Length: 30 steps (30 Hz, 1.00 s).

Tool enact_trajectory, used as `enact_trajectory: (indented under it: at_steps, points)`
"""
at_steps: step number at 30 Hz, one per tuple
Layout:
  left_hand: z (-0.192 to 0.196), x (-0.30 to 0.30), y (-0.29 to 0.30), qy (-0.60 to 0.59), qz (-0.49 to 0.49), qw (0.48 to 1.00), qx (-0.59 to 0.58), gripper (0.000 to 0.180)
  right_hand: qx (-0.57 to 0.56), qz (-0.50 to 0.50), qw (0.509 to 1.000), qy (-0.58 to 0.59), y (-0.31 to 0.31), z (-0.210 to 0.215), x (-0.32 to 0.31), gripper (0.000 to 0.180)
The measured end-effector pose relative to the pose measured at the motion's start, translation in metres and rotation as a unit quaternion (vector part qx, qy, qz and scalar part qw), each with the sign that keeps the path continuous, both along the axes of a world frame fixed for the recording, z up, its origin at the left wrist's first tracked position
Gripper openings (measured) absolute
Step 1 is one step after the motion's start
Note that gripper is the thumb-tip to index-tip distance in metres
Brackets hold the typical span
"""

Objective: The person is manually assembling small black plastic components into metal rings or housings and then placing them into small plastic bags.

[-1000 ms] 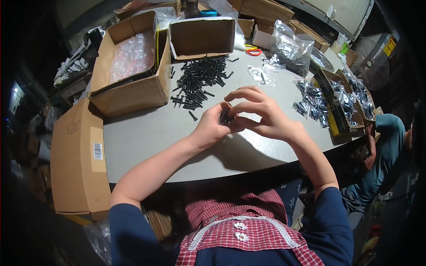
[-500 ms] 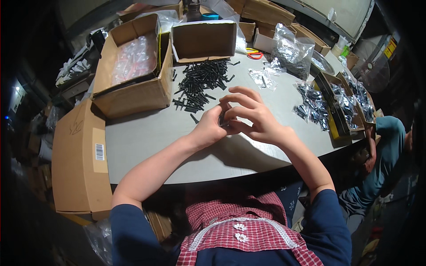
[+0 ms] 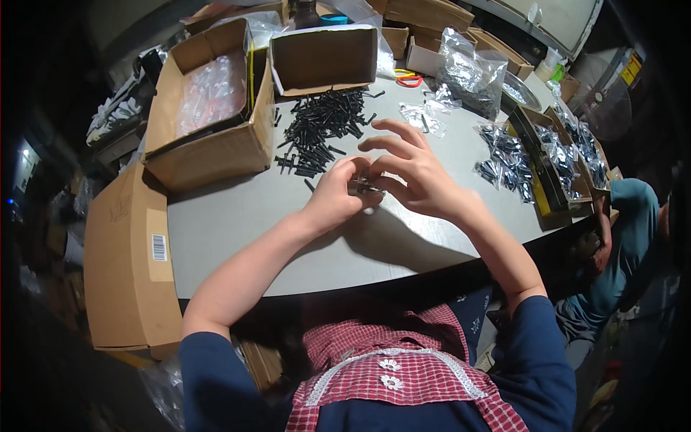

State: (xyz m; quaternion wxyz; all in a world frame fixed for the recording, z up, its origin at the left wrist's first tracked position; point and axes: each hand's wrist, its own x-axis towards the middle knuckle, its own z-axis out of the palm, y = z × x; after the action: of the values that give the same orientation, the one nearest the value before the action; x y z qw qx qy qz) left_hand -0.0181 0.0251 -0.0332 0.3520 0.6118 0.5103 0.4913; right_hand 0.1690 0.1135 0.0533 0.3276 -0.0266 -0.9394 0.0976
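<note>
Fingers: the ones on my left hand (image 3: 332,196) are curled round and clamped on a small clear bag (image 3: 366,187) with something dark in it. On my right hand (image 3: 426,176), the thumb and index are up at the bag and the others are fanned apart; can't tell if that thumb and index are actually pinching it.
Bag: up between both hands over the table (image 3: 237,241), partly hidden by my fingers.
Stray screw: one black screw (image 3: 309,185) lying just beside my left hand.
Screw pile: big messy heap of black screws (image 3: 324,126) past my hands, right in front of a box (image 3: 324,61) tipped on its side, opening toward me.
Flat baggies: a few clear ones (image 3: 423,119) beyond my right hand, a dark piece on them.
Filled bags: loose heap (image 3: 506,162) on the right, next to a long box (image 3: 538,169) with more inside.
Back right: fat clear sack (image 3: 471,83) of dark stuff, round metal tray (image 3: 524,92) just beside it, red and yellow handles (image 3: 409,78) nearby.
Left side: open carton (image 3: 209,155) holding clear plastic (image 3: 214,90), plus a brown box (image 3: 115,259) by the table edge.
Far right: somebody's teal-clothed leg (image 3: 632,241).
Me: red checked apron (image 3: 417,385), navy sleeves (image 3: 216,374).
</note>
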Motion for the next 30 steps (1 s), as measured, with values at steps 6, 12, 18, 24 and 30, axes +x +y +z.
enact_trajectory:
  at_steps: [6, 12, 18, 24, 30]
  points:
    - [-0.01, -0.002, 0.005, 0.085, 0.013, 0.992, 0.089, 0.041, -0.023, 0.011, 0.999, -0.032, 0.012, -0.017, 0.0, 0.017]
    - [0.004, 0.005, 0.001, -0.002, -0.007, 0.999, 0.04, 0.038, -0.053, 0.019, 0.998, -0.002, 0.022, -0.009, 0.005, 0.019]
    - [-0.002, -0.003, 0.002, 0.099, -0.001, 0.994, 0.044, 0.038, -0.149, -0.001, 0.985, -0.081, 0.027, -0.012, 0.015, 0.013]
    - [0.005, -0.01, 0.003, 0.017, 0.016, 0.996, 0.086, 0.036, -0.228, -0.054, 0.971, -0.037, 0.022, -0.005, 0.022, 0.012]
    - [0.013, 0.003, -0.002, -0.137, 0.008, 0.991, -0.005, 0.023, -0.296, -0.084, 0.951, -0.035, 0.016, -0.022, 0.028, 0.017]
